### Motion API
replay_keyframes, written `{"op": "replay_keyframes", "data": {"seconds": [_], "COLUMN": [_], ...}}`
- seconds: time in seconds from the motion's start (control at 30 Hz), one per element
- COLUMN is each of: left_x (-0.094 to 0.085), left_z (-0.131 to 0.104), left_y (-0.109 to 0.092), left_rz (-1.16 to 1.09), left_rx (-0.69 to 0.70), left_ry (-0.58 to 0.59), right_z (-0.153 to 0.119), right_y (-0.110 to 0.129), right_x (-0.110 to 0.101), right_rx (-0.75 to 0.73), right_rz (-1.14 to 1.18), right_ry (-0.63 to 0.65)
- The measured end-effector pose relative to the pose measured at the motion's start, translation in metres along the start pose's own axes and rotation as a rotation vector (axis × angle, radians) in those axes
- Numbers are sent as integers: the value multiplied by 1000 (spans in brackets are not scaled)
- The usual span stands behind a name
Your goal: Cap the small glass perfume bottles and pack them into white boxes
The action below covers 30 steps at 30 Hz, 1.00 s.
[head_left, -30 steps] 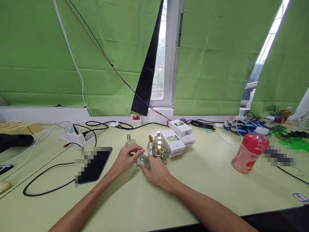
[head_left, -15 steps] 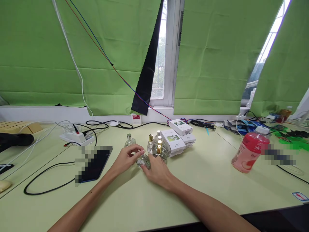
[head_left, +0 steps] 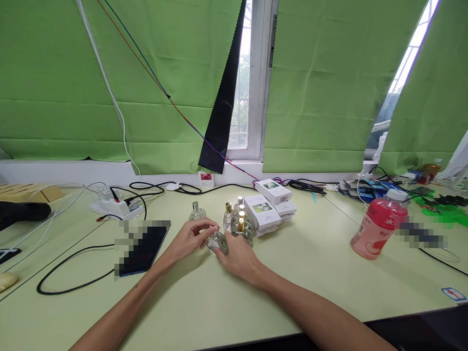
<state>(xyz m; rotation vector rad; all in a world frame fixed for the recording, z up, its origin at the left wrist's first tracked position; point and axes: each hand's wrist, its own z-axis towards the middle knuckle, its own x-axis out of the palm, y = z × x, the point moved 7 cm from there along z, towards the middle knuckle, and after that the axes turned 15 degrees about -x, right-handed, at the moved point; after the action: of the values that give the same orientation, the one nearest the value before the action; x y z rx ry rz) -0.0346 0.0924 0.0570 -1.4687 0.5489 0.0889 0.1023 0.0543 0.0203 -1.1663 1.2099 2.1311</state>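
Observation:
A clear glass bottle (head_left: 217, 242) is between my two hands, low over the pale table (head_left: 226, 312). Fingers of my left hand (head_left: 190, 237) pinch the top of this bottle. My right hand (head_left: 239, 258) grips its body from the right side. Behind my left hand stands another glass bottle (head_left: 197, 212) with a silvery cap. Several more glass bottles with gold or silver caps, one of them a gold-capped bottle (head_left: 227, 220), stand close together just beyond my right hand, which partly hides them. White boxes (head_left: 262, 213) are stacked right of this group.
A dark tablet (head_left: 146, 253), partly pixelated, lies to the left with a black cable. A white power strip (head_left: 117, 208) sits behind it. On the right stands a pink drink bottle (head_left: 380, 226). Cables run along the back edge.
Both hands remain almost in place on the glass bottle. The view has shifted very slightly.

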Motion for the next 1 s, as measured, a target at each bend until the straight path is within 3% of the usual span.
{"op": "replay_keyframes", "data": {"seconds": [0.3, 1.0], "left_x": [2, -4], "left_z": [-3, 0], "left_y": [-9, -7], "left_rz": [94, 14], "left_rx": [64, 78], "left_ry": [30, -79], "right_z": [-1, -1], "right_y": [1, 1], "right_x": [0, -1], "right_rx": [5, 17], "right_rz": [10, -4], "right_ry": [5, 17]}}
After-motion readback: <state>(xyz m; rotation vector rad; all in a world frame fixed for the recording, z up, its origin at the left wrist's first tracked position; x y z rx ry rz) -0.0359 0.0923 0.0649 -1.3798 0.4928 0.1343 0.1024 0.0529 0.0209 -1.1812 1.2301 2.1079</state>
